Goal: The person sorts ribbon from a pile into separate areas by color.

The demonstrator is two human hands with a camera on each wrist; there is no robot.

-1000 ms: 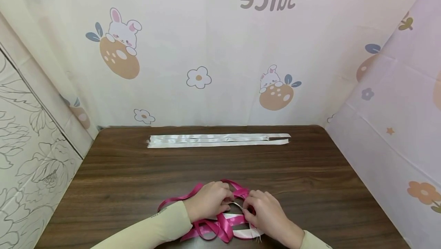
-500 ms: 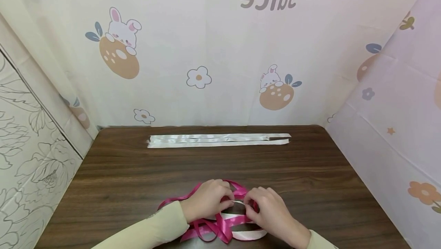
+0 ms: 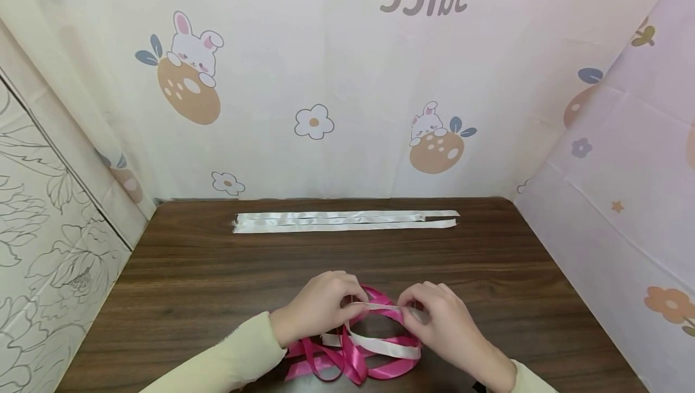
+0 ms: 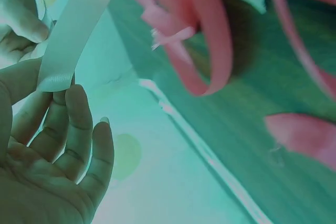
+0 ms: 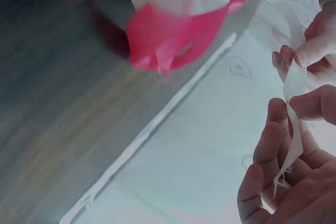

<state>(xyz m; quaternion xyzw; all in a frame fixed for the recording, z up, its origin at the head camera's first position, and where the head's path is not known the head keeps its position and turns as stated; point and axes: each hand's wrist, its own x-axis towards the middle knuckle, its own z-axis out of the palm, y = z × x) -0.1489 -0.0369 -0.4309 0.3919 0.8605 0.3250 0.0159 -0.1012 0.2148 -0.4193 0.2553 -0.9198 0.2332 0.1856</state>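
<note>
Thumb and fingertips of my left hand (image 3: 323,303) pinch a white satin ribbon (image 3: 388,348). Just to the right, my right hand (image 3: 445,314) pinches the same ribbon near its frayed end, which hangs across the palm in the right wrist view. A short stretch of ribbon spans the two hands, and the rest drops in a loop below them. Under the hands lies a loose tangle of pink ribbon (image 3: 355,363). In the left wrist view, the white ribbon (image 4: 79,30) runs upward from the left thumb and index finger, its other fingers loosely spread.
Several white ribbon strips (image 3: 326,221) lie side by side along the back of the dark wooden table (image 3: 217,266). A printed curtain (image 3: 326,67) hangs behind the table, with more patterned cloth (image 3: 613,200) along the right side.
Both hands have risen slightly and moved apart, drawing out a longer stretch of white ribbon between them. A white loop now hangs beneath, over the pink tangle.
</note>
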